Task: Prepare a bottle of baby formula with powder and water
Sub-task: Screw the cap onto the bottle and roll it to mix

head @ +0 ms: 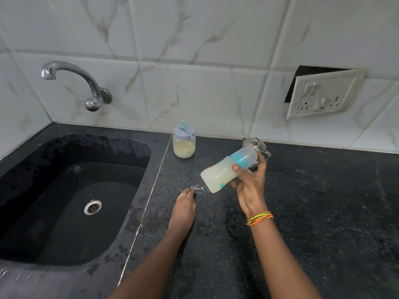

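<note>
My right hand (251, 187) grips a baby bottle (222, 172) near its teal collar and clear cap. The bottle is tilted almost flat above the black counter, base pointing left, and holds milky liquid. My left hand (184, 207) rests palm down on the counter just left of the bottle's base, fingers curled, holding nothing. A glass jar of pale powder (184, 146) with a lilac lid stands by the wall; a teal scoop (185, 128) lies on its lid. Small water drops (197, 188) glisten on the counter by my left fingertips.
A black sink (71, 201) with a metal drain fills the left side, under a chrome tap (71, 79). A small steel kettle (257, 145) stands behind the bottle, partly hidden. A switch and socket plate (323, 93) hangs loose on the tiled wall.
</note>
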The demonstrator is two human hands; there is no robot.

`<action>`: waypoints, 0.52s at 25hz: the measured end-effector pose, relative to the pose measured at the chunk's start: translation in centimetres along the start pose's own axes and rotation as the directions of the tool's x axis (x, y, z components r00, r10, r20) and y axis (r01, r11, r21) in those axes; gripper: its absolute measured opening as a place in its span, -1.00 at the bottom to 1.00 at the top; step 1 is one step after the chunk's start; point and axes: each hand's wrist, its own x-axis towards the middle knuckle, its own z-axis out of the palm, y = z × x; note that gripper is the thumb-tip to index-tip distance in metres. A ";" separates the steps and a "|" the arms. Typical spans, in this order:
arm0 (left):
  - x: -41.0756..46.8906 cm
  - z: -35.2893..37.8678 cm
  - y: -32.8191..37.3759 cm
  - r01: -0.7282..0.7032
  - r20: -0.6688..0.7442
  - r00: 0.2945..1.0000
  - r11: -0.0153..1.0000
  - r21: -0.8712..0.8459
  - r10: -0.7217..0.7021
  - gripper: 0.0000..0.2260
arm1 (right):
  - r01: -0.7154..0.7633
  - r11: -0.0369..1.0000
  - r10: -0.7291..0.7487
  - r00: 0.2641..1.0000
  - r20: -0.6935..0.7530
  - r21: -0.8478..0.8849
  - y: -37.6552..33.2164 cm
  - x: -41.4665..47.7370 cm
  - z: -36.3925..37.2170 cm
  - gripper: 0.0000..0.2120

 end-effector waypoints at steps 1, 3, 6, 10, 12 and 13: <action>0.0 0.0 0.0 0.002 -0.002 1.000 1.000 -0.005 -0.002 -0.63 | -0.003 1.000 0.003 1.000 -0.009 0.004 0.1 0.1 -0.1 -0.39; 0.0 0.0 0.0 0.000 -0.005 1.000 1.000 -0.011 0.000 -0.63 | -0.004 0.998 0.003 1.000 -0.015 -0.062 0.2 0.3 -0.4 -0.39; 0.0 0.1 0.0 0.007 -0.007 1.000 1.000 -0.004 -0.007 -0.63 | 0.000 0.973 0.005 1.000 0.023 -0.229 -0.3 1.0 -0.3 -0.38; 0.0 0.2 0.0 0.017 -0.005 1.000 1.000 0.006 -0.017 -0.64 | 0.012 0.954 0.010 0.997 0.071 -0.301 -1.8 2.6 0.3 -0.40; 0.0 0.1 0.1 0.010 -0.014 1.000 1.000 0.009 -0.010 -0.65 | 0.033 0.959 -0.008 0.996 0.090 -0.282 -3.1 3.4 1.2 -0.41; -0.1 0.1 0.1 0.009 -0.016 1.000 1.000 0.009 -0.009 -0.65 | 0.044 0.960 -0.014 0.994 0.108 -0.277 -4.0 3.7 1.8 -0.41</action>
